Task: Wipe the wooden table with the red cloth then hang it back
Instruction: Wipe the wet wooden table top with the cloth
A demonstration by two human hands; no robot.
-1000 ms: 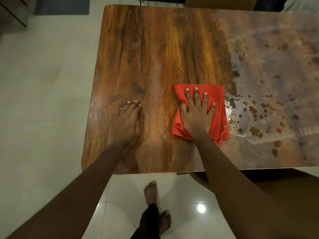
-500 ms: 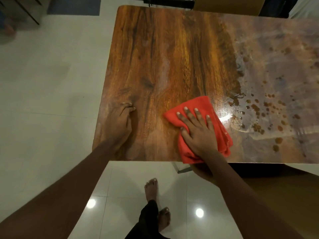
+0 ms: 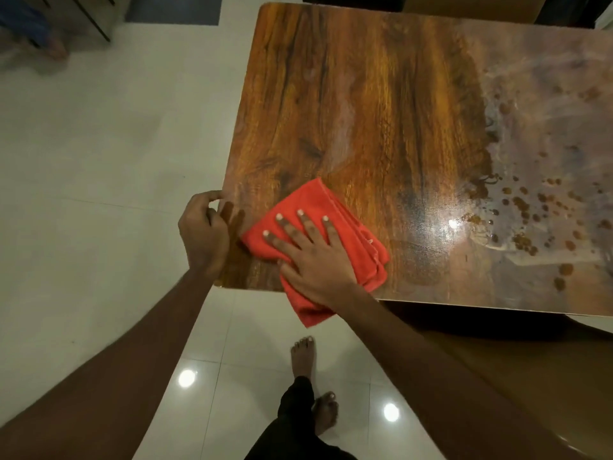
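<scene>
A folded red cloth [image 3: 351,227] lies on the wooden table [image 3: 365,111] near its front left corner, one corner hanging over the front edge. My right hand [image 3: 311,254] presses flat on the cloth with fingers spread. My left hand [image 3: 204,234] hovers at the table's left edge, fingers loosely curled, holding nothing. The table's right part [image 3: 547,194] is wet and cloudy with brown droplets.
White tiled floor [image 3: 99,161] surrounds the table on the left and front. My bare feet [image 3: 303,356] stand just in front of the table. A brown chair seat [image 3: 517,370] sits under the front right edge. Dark furniture legs [image 3: 96,21] stand far left.
My right hand has slid the cloth leftward and toward the front edge. My left hand has lifted off the tabletop and moved to the left edge.
</scene>
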